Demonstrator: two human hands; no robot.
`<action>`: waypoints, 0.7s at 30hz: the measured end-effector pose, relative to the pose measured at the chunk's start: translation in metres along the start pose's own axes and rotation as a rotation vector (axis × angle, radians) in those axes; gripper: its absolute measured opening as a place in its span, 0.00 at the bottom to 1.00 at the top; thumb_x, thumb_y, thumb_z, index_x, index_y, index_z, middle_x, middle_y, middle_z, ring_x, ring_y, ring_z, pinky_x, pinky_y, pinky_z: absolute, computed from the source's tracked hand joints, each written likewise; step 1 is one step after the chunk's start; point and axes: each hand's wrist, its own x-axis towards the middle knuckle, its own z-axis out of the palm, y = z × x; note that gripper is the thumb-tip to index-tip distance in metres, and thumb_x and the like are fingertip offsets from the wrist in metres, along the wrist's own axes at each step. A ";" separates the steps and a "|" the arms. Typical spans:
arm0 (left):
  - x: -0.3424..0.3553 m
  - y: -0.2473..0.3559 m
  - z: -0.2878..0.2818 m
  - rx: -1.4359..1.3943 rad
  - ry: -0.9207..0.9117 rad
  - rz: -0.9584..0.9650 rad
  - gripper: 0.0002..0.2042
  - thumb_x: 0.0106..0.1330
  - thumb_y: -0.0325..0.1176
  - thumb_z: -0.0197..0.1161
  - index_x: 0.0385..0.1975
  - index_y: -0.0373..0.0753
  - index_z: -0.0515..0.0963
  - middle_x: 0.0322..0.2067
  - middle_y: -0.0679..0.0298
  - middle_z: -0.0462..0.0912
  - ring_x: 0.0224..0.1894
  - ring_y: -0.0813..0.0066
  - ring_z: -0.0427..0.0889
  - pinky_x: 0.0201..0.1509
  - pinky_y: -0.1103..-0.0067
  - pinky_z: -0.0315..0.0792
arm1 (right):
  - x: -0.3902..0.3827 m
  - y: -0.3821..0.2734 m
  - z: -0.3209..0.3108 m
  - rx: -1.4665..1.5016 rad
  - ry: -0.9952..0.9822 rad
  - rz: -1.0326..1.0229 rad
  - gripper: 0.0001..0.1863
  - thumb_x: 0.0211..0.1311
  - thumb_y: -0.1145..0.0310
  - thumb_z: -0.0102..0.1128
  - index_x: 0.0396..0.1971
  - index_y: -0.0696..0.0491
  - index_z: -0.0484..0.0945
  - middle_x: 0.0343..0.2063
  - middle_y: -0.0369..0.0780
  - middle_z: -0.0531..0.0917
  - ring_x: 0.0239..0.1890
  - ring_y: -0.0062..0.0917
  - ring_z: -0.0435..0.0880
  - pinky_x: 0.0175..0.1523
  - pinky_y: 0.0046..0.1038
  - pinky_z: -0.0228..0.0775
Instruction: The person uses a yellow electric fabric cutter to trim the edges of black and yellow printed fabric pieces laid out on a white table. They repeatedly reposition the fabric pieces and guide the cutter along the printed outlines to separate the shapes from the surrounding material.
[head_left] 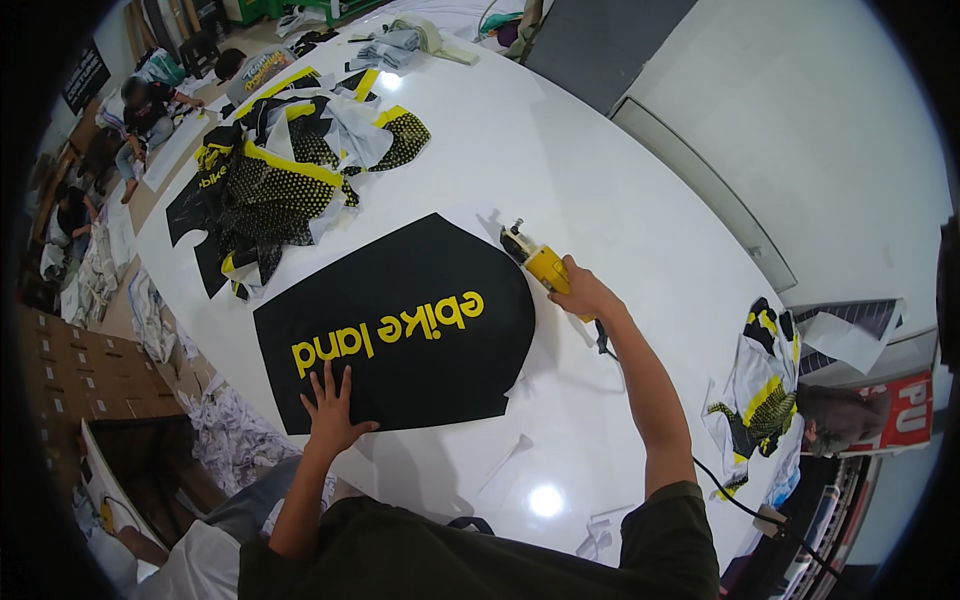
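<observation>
A black fabric panel [430, 375] with yellow printed lettering lies flat on the white table [590, 430]. My left hand [338, 415] rests on its lower left part, fingers spread and palm down. My right hand [585, 290] is closed around the yellow body of an electric fabric cutter [546, 268]. The cutter's metal head sits at the panel's upper right edge, over a thin white margin of material. Its dark cord [606, 340] hangs below my right hand. Whether the blade touches the cloth cannot be made out.
Black, yellow and white cut fabric pieces [290, 165] are heaped at the far left. More pieces [765, 390] lie at the table's right edge. Grey folded cloth [390, 45] sits at the far end. White scraps [240, 430] fill the floor at left, near cardboard boxes [90, 370]. Several people sit beyond.
</observation>
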 end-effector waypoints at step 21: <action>0.000 0.001 -0.007 -0.027 -0.006 0.010 0.66 0.42 0.57 0.83 0.81 0.48 0.46 0.80 0.48 0.31 0.80 0.31 0.30 0.71 0.27 0.35 | 0.071 -0.036 -0.025 -0.106 -0.102 -0.087 0.41 0.55 0.59 0.70 0.64 0.58 0.60 0.46 0.59 0.84 0.52 0.52 0.84 0.57 0.44 0.78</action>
